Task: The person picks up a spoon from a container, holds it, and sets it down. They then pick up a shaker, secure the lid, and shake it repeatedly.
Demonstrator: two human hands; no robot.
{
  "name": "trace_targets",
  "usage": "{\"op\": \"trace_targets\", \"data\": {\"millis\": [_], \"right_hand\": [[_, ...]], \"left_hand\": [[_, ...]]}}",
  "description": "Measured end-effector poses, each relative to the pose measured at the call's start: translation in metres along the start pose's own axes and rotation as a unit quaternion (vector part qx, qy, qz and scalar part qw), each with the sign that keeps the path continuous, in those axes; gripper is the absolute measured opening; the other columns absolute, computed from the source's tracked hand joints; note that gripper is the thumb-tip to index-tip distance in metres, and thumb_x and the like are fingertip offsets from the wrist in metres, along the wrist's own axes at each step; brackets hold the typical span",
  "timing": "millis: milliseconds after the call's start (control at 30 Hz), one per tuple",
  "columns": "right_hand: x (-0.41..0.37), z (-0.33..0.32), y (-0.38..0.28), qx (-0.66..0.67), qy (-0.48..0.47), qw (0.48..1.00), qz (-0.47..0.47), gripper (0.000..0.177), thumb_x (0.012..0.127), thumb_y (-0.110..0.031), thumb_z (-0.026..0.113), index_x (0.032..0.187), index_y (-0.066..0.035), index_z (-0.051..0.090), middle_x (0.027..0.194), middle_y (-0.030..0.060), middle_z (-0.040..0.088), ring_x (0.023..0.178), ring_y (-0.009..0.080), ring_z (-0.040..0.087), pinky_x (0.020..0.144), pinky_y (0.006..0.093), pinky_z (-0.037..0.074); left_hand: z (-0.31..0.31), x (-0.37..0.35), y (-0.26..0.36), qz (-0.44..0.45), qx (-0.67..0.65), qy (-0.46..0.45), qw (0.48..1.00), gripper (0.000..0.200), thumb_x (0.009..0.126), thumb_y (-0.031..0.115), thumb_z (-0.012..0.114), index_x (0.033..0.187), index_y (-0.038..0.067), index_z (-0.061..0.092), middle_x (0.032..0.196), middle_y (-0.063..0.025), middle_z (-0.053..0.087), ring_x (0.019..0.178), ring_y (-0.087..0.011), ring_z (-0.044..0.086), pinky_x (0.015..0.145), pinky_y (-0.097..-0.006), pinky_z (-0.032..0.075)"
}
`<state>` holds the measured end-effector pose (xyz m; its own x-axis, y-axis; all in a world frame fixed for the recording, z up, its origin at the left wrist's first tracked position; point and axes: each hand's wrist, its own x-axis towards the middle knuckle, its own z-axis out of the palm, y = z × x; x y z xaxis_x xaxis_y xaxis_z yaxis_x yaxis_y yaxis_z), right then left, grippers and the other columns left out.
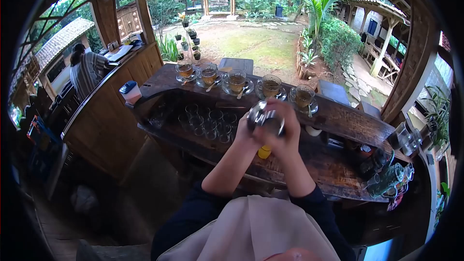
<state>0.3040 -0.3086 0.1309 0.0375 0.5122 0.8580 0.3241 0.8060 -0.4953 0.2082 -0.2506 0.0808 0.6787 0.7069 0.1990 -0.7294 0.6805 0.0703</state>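
- metal shaker [263, 117]: shiny steel with a rounded body; the exact type is hard to tell. Probably stiff and light unless full, and slick if wet. Best taken around the body with both palms.
- It is held up between both grips, above the table [338, 116].
- left grip [245, 134]: wrapped tight on the shaker's left side.
- right grip [282, 128]: fingers closed over its right side and top, touching the left grip.
- yellow lid or cap [264, 152]: just below the grips, partly hidden.
- empty glasses [208, 123]: clustered to the left of the grips, lower down.
- tea cups [269, 86]: five on saucers in a row beyond the grips; fragile.
- white tub [130, 92]: blue lid, far left.
- person [86, 70]: well off to the left, back turned.
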Motion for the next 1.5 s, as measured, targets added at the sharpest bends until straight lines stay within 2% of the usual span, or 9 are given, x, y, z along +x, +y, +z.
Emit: {"op": "trace_targets", "data": {"millis": [167,267,367,400,533,867,1033,1267,1500], "right_hand": [[0.016,-0.009,-0.077,-0.096,-0.066,0.965,-0.233,0.037,0.062,-0.023,0.075,0.095,-0.011,0.064,0.104,0.0041,0.062,0.102,0.0256,0.058,0.087,0.0406,0.044],[-0.01,0.004,-0.083,-0.012,-0.006,0.845,-0.535,0.023,0.076,-0.005,0.061,0.091,-0.022,0.065,0.093,-0.0091,0.064,0.092,0.0143,0.063,0.086,0.0367,0.043],[-0.02,0.064,-0.046,0.112,0.248,0.859,-0.433,0.021,0.076,-0.008,0.06,0.093,-0.021,0.065,0.097,-0.0064,0.064,0.097,0.0124,0.062,0.088,0.0354,0.042],[-0.019,-0.009,-0.05,-0.083,-0.109,0.946,-0.295,0.026,0.068,-0.014,0.068,0.094,-0.017,0.065,0.103,0.0012,0.062,0.099,0.0165,0.06,0.083,0.0353,0.044],[0.012,0.022,-0.008,0.034,0.0,0.999,0.007,0.048,0.058,-0.021,0.079,0.097,-0.001,0.058,0.108,0.0155,0.057,0.1,0.0287,0.056,0.087,0.0357,0.043],[-0.005,0.047,-0.067,0.093,0.016,0.862,-0.498,0.024,0.073,-0.013,0.065,0.096,-0.02,0.064,0.103,-0.0047,0.061,0.097,0.0183,0.061,0.086,0.0456,0.042],[0.015,0.062,-0.027,0.113,-0.044,0.993,-0.009,0.031,0.065,-0.019,0.07,0.095,-0.012,0.063,0.106,0.0112,0.06,0.103,0.0279,0.056,0.083,0.039,0.044],[-0.003,0.062,-0.088,0.171,-0.021,0.84,-0.515,0.021,0.072,-0.017,0.068,0.093,-0.02,0.066,0.107,-0.0045,0.06,0.108,0.0198,0.055,0.095,0.0477,0.035],[0.022,0.101,-0.025,0.217,-0.125,0.968,-0.013,0.049,0.062,-0.02,0.079,0.103,-0.005,0.057,0.114,0.0176,0.055,0.109,0.035,0.053,0.091,0.0438,0.042]], "left_hand": [[0.053,-0.033,0.001,0.132,0.375,-0.09,0.913,0.044,0.091,0.035,0.045,0.12,0.002,0.049,0.11,-0.0188,0.058,0.103,-0.0281,0.058,0.084,-0.0409,0.051],[0.077,-0.041,-0.003,0.052,0.116,-0.344,0.93,0.069,0.088,0.043,0.05,0.137,0.0,0.026,0.132,-0.024,0.039,0.122,-0.0374,0.042,0.092,-0.0457,0.046],[0.063,-0.038,0.005,0.058,0.144,-0.274,0.949,0.075,0.087,0.05,0.05,0.137,0.0,0.025,0.132,-0.026,0.038,0.116,-0.0375,0.047,0.093,-0.0469,0.045],[0.05,-0.028,0.012,0.038,0.127,-0.192,0.972,0.069,0.088,0.05,0.046,0.133,0.0,0.033,0.124,-0.0248,0.046,0.11,-0.0346,0.052,0.091,-0.045,0.046],[0.016,-0.017,0.018,0.132,0.062,0.133,0.98,0.04,0.091,0.03,0.04,0.117,0.001,0.049,0.111,-0.0152,0.058,0.096,-0.0273,0.061,0.085,-0.0422,0.05],[0.058,-0.074,0.035,0.102,0.132,-0.215,0.962,0.07,0.086,0.052,0.049,0.13,-0.001,0.038,0.127,-0.0232,0.046,0.108,-0.0343,0.054,0.087,-0.0444,0.048],[0.019,-0.058,0.044,0.204,0.079,0.088,0.972,0.041,0.091,0.032,0.041,0.119,0.003,0.05,0.11,-0.0136,0.059,0.097,-0.0261,0.06,0.086,-0.0423,0.049],[0.07,-0.09,0.041,0.259,0.216,-0.437,0.833,0.089,0.077,0.052,0.064,0.139,0.003,0.022,0.134,-0.0211,0.038,0.118,-0.0348,0.045,0.093,-0.0462,0.044],[0.032,-0.104,0.078,0.311,0.028,0.033,0.949,0.046,0.087,0.038,0.044,0.112,0.0,0.053,0.106,-0.0149,0.061,0.096,-0.0289,0.06,0.09,-0.0426,0.045]]}}
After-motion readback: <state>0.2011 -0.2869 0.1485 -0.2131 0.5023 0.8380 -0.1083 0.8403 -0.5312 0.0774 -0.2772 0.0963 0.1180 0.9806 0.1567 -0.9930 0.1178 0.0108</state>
